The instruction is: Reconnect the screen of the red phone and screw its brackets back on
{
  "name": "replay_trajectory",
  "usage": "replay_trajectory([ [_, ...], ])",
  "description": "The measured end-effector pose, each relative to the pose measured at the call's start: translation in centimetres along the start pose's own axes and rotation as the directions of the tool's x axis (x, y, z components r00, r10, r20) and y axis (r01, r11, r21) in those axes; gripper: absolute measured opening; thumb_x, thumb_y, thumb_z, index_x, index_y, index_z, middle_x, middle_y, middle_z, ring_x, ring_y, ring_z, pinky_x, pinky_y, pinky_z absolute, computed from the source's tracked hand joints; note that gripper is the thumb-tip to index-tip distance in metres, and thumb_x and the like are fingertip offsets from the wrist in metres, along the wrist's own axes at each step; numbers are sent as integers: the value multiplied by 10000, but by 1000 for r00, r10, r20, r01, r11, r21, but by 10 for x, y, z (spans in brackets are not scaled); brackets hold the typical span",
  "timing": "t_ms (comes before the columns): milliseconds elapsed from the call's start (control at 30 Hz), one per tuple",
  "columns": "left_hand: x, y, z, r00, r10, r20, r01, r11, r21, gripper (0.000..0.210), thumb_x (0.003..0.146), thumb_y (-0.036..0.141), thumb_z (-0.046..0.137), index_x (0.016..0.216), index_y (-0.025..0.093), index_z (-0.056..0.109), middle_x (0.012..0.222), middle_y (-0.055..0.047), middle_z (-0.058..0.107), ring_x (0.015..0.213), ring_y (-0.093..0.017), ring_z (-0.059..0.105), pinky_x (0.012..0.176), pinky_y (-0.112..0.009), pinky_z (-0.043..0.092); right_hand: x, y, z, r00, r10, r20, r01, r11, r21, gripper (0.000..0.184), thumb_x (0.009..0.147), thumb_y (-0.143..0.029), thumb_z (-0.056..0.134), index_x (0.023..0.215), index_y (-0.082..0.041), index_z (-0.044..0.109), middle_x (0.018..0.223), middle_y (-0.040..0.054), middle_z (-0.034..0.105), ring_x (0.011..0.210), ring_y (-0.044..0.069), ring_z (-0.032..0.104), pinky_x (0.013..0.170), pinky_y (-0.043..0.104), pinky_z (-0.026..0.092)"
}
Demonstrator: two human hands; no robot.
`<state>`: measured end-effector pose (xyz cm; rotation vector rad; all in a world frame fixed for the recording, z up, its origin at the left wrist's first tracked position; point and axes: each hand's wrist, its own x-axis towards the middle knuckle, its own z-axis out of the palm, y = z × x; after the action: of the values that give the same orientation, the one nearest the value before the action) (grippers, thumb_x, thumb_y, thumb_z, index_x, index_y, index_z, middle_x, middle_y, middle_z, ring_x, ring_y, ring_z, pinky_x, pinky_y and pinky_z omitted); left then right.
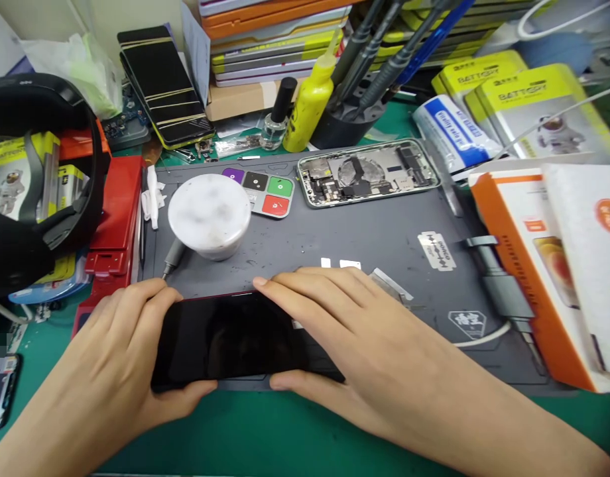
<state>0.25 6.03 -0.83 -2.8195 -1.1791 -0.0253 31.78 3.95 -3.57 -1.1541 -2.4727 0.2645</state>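
A black-screened phone [225,338] with a thin red edge lies lengthwise between my hands, over the front of the grey mat. My left hand [121,344] grips its left end, thumb along the near edge and fingers over the far edge. Around the right end, my right hand [345,324] is closed with thumb and fingers on opposite long edges. Just beyond the phone stands a round white tub [210,212], with a grey screwdriver [174,257] lying partly behind it. An opened phone body [369,172] showing its inner parts rests at the mat's back.
A razor blade [437,250] and a grey electric screwdriver [504,285] lie on the right of the mat [305,238]. Orange-and-white boxes [534,278] border it there. At left are a red case [117,212] and black headphones [41,179]. A yellow bottle [309,103] stands behind.
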Motion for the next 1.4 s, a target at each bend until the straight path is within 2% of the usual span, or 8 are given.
replay_trajectory([
  [233, 3, 9, -5, 999, -47, 22, 47, 999, 1, 867, 872, 727, 856, 1382, 97, 548, 1371, -228, 659, 1214, -411, 707, 1006, -575, 663, -3, 3, 7, 1000, -20, -8, 20, 1000, 11, 615, 1151, -497, 575, 1654, -153, 494, 1445, 185, 707, 1270, 394, 674, 1056, 564, 590],
  [333, 3, 10, -6, 1000, -31, -2, 31, 1000, 8, 922, 835, 778, 879, 1341, 72, 570, 1334, -227, 674, 1159, -406, 726, 952, -565, 676, -4, 4, 9, 1000, -12, -2, 12, 1000, 3, 652, 1167, -547, 514, 1706, -189, 435, 1426, 190, 709, 1243, 406, 678, 1021, 587, 601],
  [500, 2, 11, -6, 999, -23, -23, 24, 1000, 13, 963, 815, 796, 894, 1337, 49, 583, 1334, -233, 679, 1134, -415, 735, 932, -559, 674, -3, 3, 9, 1000, -26, -11, 26, 999, -41, 596, 1199, -579, 435, 1624, -165, 490, 1398, 178, 705, 1224, 360, 666, 1015, 519, 586],
  [833, 2, 10, -5, 997, 5, -75, -2, 999, 40, 936, 824, 757, 901, 1319, 23, 600, 1314, -237, 678, 1163, -428, 735, 938, -576, 677, -3, 1, 4, 999, -27, 19, 28, 999, -47, 619, 1204, -566, 474, 1644, -130, 472, 1459, 150, 655, 1309, 312, 607, 1117, 455, 507],
  [1033, 2, 8, -1, 995, 16, -102, -14, 1000, 20, 939, 813, 743, 926, 1315, 23, 596, 1307, -232, 677, 1141, -433, 744, 927, -575, 673, -1, 0, 4, 1000, -14, 20, 14, 999, -36, 624, 1203, -586, 469, 1641, -142, 471, 1455, 138, 659, 1307, 294, 614, 1105, 440, 531],
  [1133, 0, 6, -1, 995, 20, -96, -19, 1000, 14, 922, 867, 759, 884, 1340, 26, 586, 1326, -236, 671, 1165, -445, 741, 946, -577, 665, 0, 1, 5, 1000, -17, 23, 17, 999, -30, 629, 1201, -596, 469, 1640, -146, 471, 1457, 138, 659, 1303, 294, 622, 1101, 448, 549],
  [1300, -7, -4, -2, 998, 35, -56, -37, 998, -42, 789, 1122, 793, 412, 1417, 80, 580, 1368, -205, 666, 1196, -393, 737, 960, -554, 641, 0, 0, 2, 999, -5, 44, 6, 1000, -14, 622, 1194, -597, 483, 1639, -163, 455, 1456, 148, 666, 1302, 309, 639, 1092, 475, 587],
  [1400, -11, -11, -3, 996, 68, -58, -73, 995, -74, 740, 1162, 732, 362, 1499, 104, 562, 1409, -187, 661, 1235, -360, 730, 996, -523, 631, 0, 1, 0, 997, 6, 71, -8, 1000, 23, 638, 1161, -589, 583, 1640, -190, 444, 1457, 143, 666, 1314, 319, 643, 1101, 489, 602],
])
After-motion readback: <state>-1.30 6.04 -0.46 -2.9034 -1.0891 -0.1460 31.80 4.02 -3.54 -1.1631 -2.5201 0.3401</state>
